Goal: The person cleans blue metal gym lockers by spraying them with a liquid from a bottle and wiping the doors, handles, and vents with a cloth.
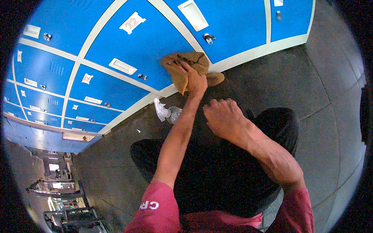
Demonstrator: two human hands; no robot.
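My left hand [195,79] grips a brown cloth [201,59], bunched and pressed to the lower corner of a blue locker door [157,43] with a pale frame. Part of the cloth hangs over the bottom rail [230,64] of the lockers. My right hand [223,116] is curled into a fist above my dark-trousered lap, apart from the lockers; nothing shows in it. On the floor just left of my left forearm is a clear spray bottle [174,114] with a white trigger head [159,109], partly hidden by that forearm.
Lockers with recessed white handles [123,66] and small metal hasps [142,77] run along the left and top. Dark floor tiles [314,137] lie around my bent legs. A small white scrap [138,130] lies on the floor. Metal-framed equipment [72,217] stands at lower left.
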